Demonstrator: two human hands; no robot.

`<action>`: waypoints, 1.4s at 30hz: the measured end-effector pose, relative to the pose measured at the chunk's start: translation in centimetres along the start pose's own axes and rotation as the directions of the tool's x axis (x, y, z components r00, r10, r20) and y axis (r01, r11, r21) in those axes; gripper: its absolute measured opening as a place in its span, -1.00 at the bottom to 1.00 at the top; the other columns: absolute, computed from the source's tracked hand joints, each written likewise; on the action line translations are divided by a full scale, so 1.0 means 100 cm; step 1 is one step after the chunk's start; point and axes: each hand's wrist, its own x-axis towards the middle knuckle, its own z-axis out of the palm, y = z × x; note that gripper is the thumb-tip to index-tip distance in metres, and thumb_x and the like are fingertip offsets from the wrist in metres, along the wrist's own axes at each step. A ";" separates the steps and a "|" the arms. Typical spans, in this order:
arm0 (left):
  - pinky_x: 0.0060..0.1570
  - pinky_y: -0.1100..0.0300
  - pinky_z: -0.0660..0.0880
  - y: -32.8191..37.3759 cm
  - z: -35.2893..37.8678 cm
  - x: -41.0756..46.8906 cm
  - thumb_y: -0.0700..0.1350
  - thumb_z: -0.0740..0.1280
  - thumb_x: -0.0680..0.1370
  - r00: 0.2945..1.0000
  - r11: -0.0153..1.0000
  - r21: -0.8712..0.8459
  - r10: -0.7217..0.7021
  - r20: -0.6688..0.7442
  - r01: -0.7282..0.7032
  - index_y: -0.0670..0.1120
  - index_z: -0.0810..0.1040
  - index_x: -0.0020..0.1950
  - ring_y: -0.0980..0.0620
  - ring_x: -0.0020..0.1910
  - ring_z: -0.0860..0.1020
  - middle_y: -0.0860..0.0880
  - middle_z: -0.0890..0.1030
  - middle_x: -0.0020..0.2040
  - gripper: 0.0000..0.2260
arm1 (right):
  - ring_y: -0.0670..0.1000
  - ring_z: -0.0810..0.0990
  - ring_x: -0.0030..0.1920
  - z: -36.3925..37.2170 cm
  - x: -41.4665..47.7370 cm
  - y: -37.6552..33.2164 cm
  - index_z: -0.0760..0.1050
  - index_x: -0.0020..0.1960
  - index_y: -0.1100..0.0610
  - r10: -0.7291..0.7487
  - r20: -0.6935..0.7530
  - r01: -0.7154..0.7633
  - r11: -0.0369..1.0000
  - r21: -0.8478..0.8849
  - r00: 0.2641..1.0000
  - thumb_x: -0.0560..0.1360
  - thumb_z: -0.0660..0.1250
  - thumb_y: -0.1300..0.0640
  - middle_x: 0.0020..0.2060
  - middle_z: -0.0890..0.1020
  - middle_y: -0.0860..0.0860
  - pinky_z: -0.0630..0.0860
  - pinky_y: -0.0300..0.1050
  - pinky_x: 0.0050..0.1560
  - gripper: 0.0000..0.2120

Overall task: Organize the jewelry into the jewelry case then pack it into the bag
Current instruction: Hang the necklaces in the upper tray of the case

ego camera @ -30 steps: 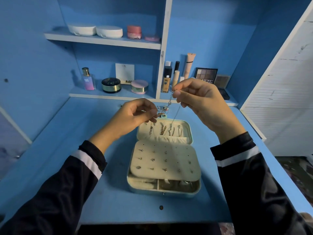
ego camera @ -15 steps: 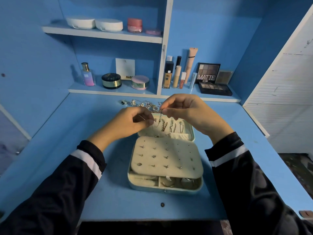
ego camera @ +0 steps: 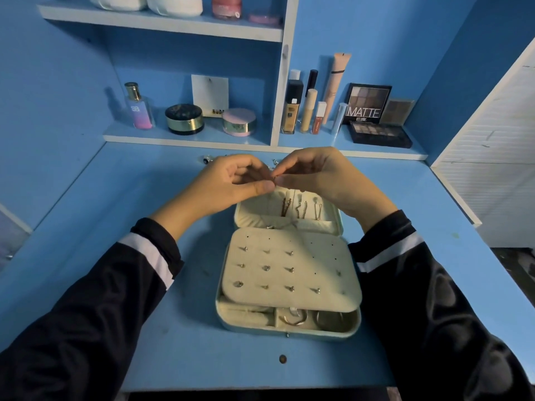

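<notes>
An open cream jewelry case (ego camera: 289, 332) lies on the blue desk in front of me. Its stud panel (ego camera: 324, 279) carries several small earrings. Several chains (ego camera: 301, 209) hang in the raised lid. Rings sit in the front compartments (ego camera: 295, 318). My left hand (ego camera: 231, 188) and my right hand (ego camera: 315, 175) meet fingertip to fingertip above the lid's top edge, both pinching a thin necklace (ego camera: 275, 178); most of it is hidden by my fingers. More loose jewelry (ego camera: 207, 160) lies on the desk behind my hands.
Behind the desk a low shelf (ego camera: 188, 138) holds a perfume bottle (ego camera: 138, 107), compacts (ego camera: 184, 119), foundation tubes (ego camera: 290, 107) and eyeshadow palettes (ego camera: 379, 134). An upper shelf carries white round boxes (ego camera: 173, 4). A white panel (ego camera: 492, 157) closes the right side.
Both hands came down and together, from holding the necklace stretched in the air to pinching it close above the case lid. The view tilted down.
</notes>
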 end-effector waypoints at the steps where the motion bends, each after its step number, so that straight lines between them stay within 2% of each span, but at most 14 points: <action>1: 0.09 0.25 0.54 -0.001 0.001 0.002 0.03 0.49 0.34 1.000 1.000 -0.007 -0.001 0.007 0.001 0.02 0.62 -0.06 0.11 -0.04 0.65 0.10 0.69 -0.11 -0.78 | -0.01 0.63 -0.14 0.001 0.000 0.002 0.63 -0.04 0.28 -0.016 -0.014 0.016 1.000 0.011 1.000 0.45 0.42 0.36 -0.16 0.67 0.16 0.55 -0.23 -0.02 -0.90; 5: 0.13 0.19 0.55 -0.004 0.005 0.006 0.02 0.49 0.34 1.000 1.000 -0.005 -0.002 0.023 0.002 0.00 0.62 -0.07 0.05 -0.02 0.66 0.04 0.70 -0.10 -0.78 | 0.01 0.65 -0.15 0.003 0.000 0.007 0.62 -0.03 0.28 -0.056 -0.053 0.058 0.997 0.040 0.997 0.44 0.41 0.40 -0.16 0.67 0.19 0.59 -0.18 0.01 -0.87; 8: 0.10 0.21 0.56 -0.008 0.006 0.006 -0.02 0.48 0.37 0.999 1.000 0.004 -0.001 0.040 0.001 -0.02 0.60 -0.09 0.08 -0.05 0.65 0.05 0.68 -0.11 -0.83 | 0.01 0.65 -0.15 0.002 0.001 0.012 0.63 -0.07 0.24 -0.040 -0.064 0.043 0.998 0.050 0.997 0.43 0.42 0.40 -0.18 0.69 0.14 0.61 -0.13 0.04 -0.87; 12: 0.03 0.28 0.55 -0.011 0.002 0.007 -0.17 0.47 0.48 1.000 0.999 0.048 0.001 -0.007 0.000 -0.02 0.61 -0.08 0.15 -0.11 0.63 0.12 0.66 -0.14 -0.91 | -0.11 0.64 -0.20 -0.003 0.000 0.017 0.64 -0.06 0.19 0.022 -0.067 -0.021 1.000 0.012 0.998 0.44 0.44 0.36 -0.25 0.70 -0.06 0.55 -0.29 -0.06 -0.87; 15: 0.00 0.29 0.54 -0.014 0.001 0.007 -0.17 0.46 0.50 0.993 0.979 0.196 0.074 -0.096 -0.054 0.03 0.62 -0.10 0.20 -0.14 0.61 0.16 0.66 -0.15 -0.90 | -0.18 0.61 -0.27 -0.009 -0.001 0.018 0.64 -0.01 0.22 0.059 -0.090 -0.064 0.996 -0.059 0.994 0.45 0.44 0.34 -0.28 0.68 -0.06 0.49 -0.39 -0.16 -0.87; 18: -0.02 0.34 0.52 -0.016 0.001 0.007 -0.15 0.46 0.51 0.986 0.945 0.315 0.126 -0.112 -0.085 0.06 0.61 -0.10 0.23 -0.15 0.61 0.15 0.66 -0.14 -0.90 | -0.24 0.53 -0.38 -0.012 -0.001 0.021 0.65 -0.04 0.22 0.082 -0.110 -0.101 0.979 -0.179 0.991 0.46 0.44 0.32 -0.34 0.63 -0.05 0.39 -0.46 -0.31 -0.90; 21: -0.10 0.49 0.40 -0.019 0.002 0.009 -0.17 0.46 0.51 0.984 0.901 0.425 0.147 -0.101 -0.091 0.05 0.61 -0.11 0.26 -0.16 0.58 0.17 0.65 -0.16 -0.89 | -0.25 0.51 -0.38 -0.010 0.000 0.028 0.67 -0.10 0.13 0.082 -0.130 -0.118 0.946 -0.302 0.988 0.45 0.45 0.28 -0.38 0.60 -0.15 0.38 -0.44 -0.27 -0.92; 24: -0.13 0.52 0.35 -0.024 0.002 0.010 -0.20 0.45 0.50 0.980 0.835 0.541 0.178 -0.086 -0.104 0.00 0.62 -0.12 0.19 -0.17 0.55 0.13 0.61 -0.19 -0.91 | -0.26 0.49 -0.39 -0.006 0.001 0.031 0.67 -0.13 0.10 0.054 -0.152 -0.113 0.903 -0.415 0.987 0.45 0.44 0.27 -0.38 0.58 -0.16 0.36 -0.48 -0.29 -0.91; 26: -0.12 0.43 0.40 -0.026 0.003 0.011 -0.21 0.44 0.49 0.975 0.794 0.593 0.211 -0.071 -0.129 -0.03 0.64 -0.11 0.15 -0.21 0.53 0.10 0.59 -0.19 -0.92 | -0.25 0.50 -0.36 -0.001 0.002 0.031 0.66 -0.13 0.10 0.031 -0.166 -0.107 0.873 -0.476 0.986 0.45 0.43 0.27 -0.34 0.59 -0.13 0.37 -0.50 -0.27 -0.90; 28: -0.13 0.16 0.52 -0.027 0.004 0.011 -0.23 0.43 0.48 0.967 0.756 0.636 0.247 -0.055 -0.157 -0.06 0.65 -0.11 0.09 -0.22 0.52 0.05 0.58 -0.19 -0.92 | -0.20 0.52 -0.30 0.003 0.003 0.032 0.67 -0.11 0.12 0.005 -0.179 -0.100 0.844 -0.526 0.984 0.46 0.41 0.28 -0.29 0.62 -0.07 0.39 -0.50 -0.25 -0.89; 30: -0.17 0.00 0.53 -0.028 0.005 0.012 -0.25 0.43 0.47 0.961 0.723 0.668 0.274 -0.040 -0.178 -0.09 0.67 -0.11 0.03 -0.23 0.51 0.01 0.56 -0.21 -0.92 | -0.10 0.54 -0.24 0.006 0.005 0.033 0.67 -0.10 0.12 -0.020 -0.179 -0.086 0.819 -0.567 0.984 0.45 0.39 0.30 -0.25 0.63 -0.03 0.39 -0.51 -0.22 -0.87; 36: -0.14 -0.07 0.54 -0.031 0.003 0.014 -0.24 0.44 0.48 0.960 0.708 0.680 0.278 -0.020 -0.191 -0.08 0.71 -0.08 -0.04 -0.19 0.55 -0.03 0.59 -0.18 -0.90 | -0.06 0.47 -0.20 0.010 0.010 0.042 0.67 -0.13 0.19 -0.169 -0.111 0.050 0.735 -0.677 0.979 0.41 0.38 0.37 -0.23 0.57 -0.01 0.35 -0.36 -0.19 -0.86; 39: -0.14 -0.06 0.53 -0.031 0.003 0.015 -0.23 0.44 0.48 0.965 0.720 0.671 0.260 -0.024 -0.177 -0.06 0.72 -0.06 -0.04 -0.19 0.54 -0.01 0.58 -0.18 -0.89 | 0.05 0.53 -0.16 0.011 0.011 0.047 0.66 -0.14 0.19 -0.190 -0.103 0.065 0.714 -0.697 0.976 0.40 0.36 0.38 -0.19 0.59 0.08 0.44 -0.14 -0.11 -0.85; 42: -0.17 -0.03 0.52 -0.030 0.003 0.016 -0.20 0.47 0.48 0.968 0.734 0.657 0.250 -0.025 -0.173 -0.04 0.73 -0.05 0.00 -0.22 0.50 0.05 0.51 -0.22 -0.90 | 0.14 0.55 -0.18 0.012 0.012 0.049 0.64 -0.16 0.19 -0.207 -0.081 0.087 0.691 -0.718 0.975 0.41 0.31 0.39 -0.19 0.57 0.11 0.51 0.04 -0.13 -0.82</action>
